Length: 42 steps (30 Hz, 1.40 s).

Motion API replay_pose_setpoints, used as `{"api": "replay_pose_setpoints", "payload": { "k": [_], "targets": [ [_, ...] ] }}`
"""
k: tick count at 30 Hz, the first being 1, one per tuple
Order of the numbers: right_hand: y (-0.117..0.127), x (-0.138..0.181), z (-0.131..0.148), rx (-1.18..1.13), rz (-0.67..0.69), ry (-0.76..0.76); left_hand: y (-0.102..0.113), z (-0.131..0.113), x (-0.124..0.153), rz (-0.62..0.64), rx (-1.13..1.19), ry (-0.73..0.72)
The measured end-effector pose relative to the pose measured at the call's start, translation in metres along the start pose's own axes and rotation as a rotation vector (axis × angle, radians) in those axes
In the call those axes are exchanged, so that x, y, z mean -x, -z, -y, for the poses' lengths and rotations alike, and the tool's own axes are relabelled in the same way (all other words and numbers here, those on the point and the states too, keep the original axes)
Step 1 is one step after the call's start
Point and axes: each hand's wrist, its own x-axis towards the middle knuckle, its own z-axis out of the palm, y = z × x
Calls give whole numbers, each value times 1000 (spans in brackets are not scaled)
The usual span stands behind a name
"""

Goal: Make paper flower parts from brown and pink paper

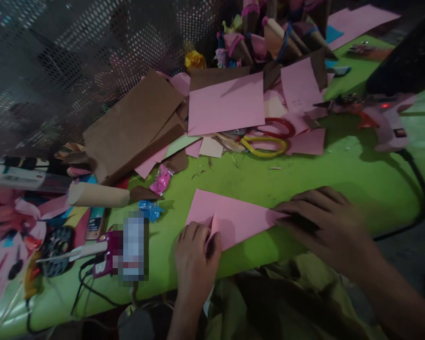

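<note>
A pink sheet of paper [233, 215] lies on the green table [304, 174] near its front edge. My left hand [194, 257] pinches the sheet's lower left corner and lifts it into a small fold. My right hand [326, 224] lies on the sheet's right tip, fingers stretched out flat and pressing it down; the hand is slightly blurred.
Behind the sheet lie yellow scissors [264, 146], red scissors [279, 126], pink sheets [226, 104] and brown card [134, 123]. A glue gun [386, 120] with a black cable sits at the right. Paper cones stand at the back. A cardboard roll [99, 194], sweets and tools crowd the left.
</note>
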Motion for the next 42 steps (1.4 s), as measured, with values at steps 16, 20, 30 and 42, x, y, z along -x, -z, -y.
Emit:
{"api": "replay_pose_setpoints", "payload": {
  "k": [16, 20, 30, 42],
  "targets": [
    [-1, 0, 1, 16, 21, -4, -1, 5, -1, -30, -20, -57],
    [0, -1, 2, 41, 19, 17, 0, 5, -1, -16, -14, -56],
    [1, 1, -2, 53, 22, 80, 1, -2, 0, 5, -23, 1],
    [-2, 10, -14, 259, 96, 237, -2, -6, 0, 9, 18, 33]
  ]
}}
